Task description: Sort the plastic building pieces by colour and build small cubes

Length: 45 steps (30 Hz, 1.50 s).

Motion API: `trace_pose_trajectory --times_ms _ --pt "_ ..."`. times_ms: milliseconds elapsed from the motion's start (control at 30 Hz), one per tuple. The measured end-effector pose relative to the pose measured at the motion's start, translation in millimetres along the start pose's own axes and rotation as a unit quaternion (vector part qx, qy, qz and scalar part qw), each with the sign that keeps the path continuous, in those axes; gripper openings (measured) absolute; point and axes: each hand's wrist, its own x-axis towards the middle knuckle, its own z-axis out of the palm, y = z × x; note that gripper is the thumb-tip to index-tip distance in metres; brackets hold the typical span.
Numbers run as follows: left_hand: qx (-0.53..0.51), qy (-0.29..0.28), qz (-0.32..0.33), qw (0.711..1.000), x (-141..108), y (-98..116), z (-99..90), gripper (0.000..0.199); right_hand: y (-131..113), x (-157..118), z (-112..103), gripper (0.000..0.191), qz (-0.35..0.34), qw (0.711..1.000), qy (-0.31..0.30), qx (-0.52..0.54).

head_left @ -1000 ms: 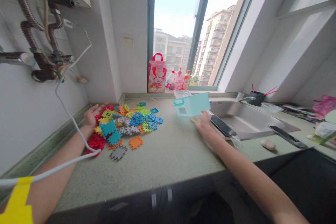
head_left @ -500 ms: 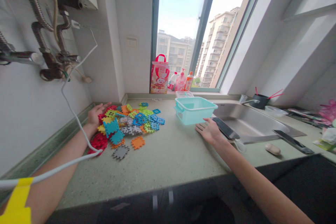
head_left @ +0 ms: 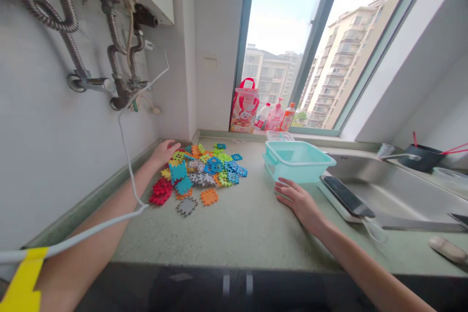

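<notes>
Flat, tooth-edged toy pieces [head_left: 214, 165] lie heaped and overlapping on the desk [head_left: 234, 239], in red, yellow, green, blue, grey and orange. An orange square [head_left: 209, 197] and a grey square [head_left: 186, 206] lie flat at the heap's near side. The open-topped turquoise box [head_left: 298, 172] stands upright, well apart.

You had room over the near worktop [head_left: 234, 239]; the teal tub [head_left: 297, 173] stood beyond your right hand [head_left: 300, 203], a white cable [head_left: 98, 228] across your left forearm [head_left: 87, 256].

Bright window [head_left: 280, 24]; pale walls [head_left: 215, 19]; speckled green counter [head_left: 237, 234]
</notes>
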Motion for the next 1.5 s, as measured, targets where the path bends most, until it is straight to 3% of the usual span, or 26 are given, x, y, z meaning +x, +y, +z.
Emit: trace_pose_trajectory --times_ms 100,200,300,367,433,533,600,700,767,833,933,1100,1167,1300,1500 --pt "0.130 0.052 0.154 0.978 -19.5 23.2 0.7 0.053 -4.5 19.2 -2.6 0.046 -0.034 0.999 0.020 -0.034" --pt "0.160 0.025 0.304 0.939 -45.8 54.2 7.5 0.040 -5.6 39.0 -12.0 0.051 -0.040 0.997 0.060 -0.008" --pt "0.152 -0.033 0.357 0.921 -61.1 75.5 12.0 0.029 0.9 43.4 -16.2 0.054 -0.064 0.995 0.066 -0.024" --pt "0.154 -0.060 0.371 0.914 -64.2 83.2 11.4 0.029 7.5 36.3 -13.0 0.052 -0.126 0.984 0.032 -0.119" --pt "0.160 -0.094 0.400 0.897 -68.7 91.3 9.4 0.032 12.9 27.0 -5.0 0.054 -0.210 0.942 -0.050 -0.256" --pt "0.154 -0.167 0.482 0.846 -93.2 111.9 10.4 0.037 15.4 28.2 14.0 0.061 -0.310 0.845 -0.172 -0.400" --pt "0.147 -0.215 0.527 0.809 -122.8 127.8 17.0 0.045 14.8 46.7 29.7 0.064 -0.360 0.802 -0.187 -0.438" --pt "0.146 -0.271 0.567 0.764 -168.4 141.0 36.2 0.074 15.3 90.4 53.0 0.070 -0.424 0.772 -0.148 -0.450" --pt "0.152 -0.300 0.576 0.745 -186.1 138.9 51.0 0.081 17.8 115.9 63.6 0.076 -0.444 0.770 -0.118 -0.443" --pt "0.167 -0.312 0.562 0.748 -189.2 130.9 62.7 0.081 21.2 130.9 67.2 0.081 -0.451 0.773 -0.090 -0.437" --pt "0.198 -0.302 0.527 0.769 -175.6 117.1 70.8 0.079 24.6 137.2 61.2 0.078 -0.447 0.788 -0.047 -0.421" --pt "0.234 -0.274 0.488 0.795 -146.7 100.5 73.7 0.063 23.5 140.6 49.4 0.073 -0.402 0.849 -0.002 -0.344" --pt "0.239 -0.268 0.481 0.800 -138.3 95.2 75.0 0.056 23.3 142.9 47.6 0.069 -0.383 0.861 0.004 -0.335" --pt "0.241 -0.266 0.481 0.800 -124.9 87.1 75.3 0.047 24.0 140.5 44.0 0.066 -0.383 0.828 -0.032 -0.409" --pt "0.221 -0.303 0.470 0.799 -109.5 83.3 65.8 0.045 20.8 123.5 43.7 0.050 -0.393 0.764 -0.204 -0.469"
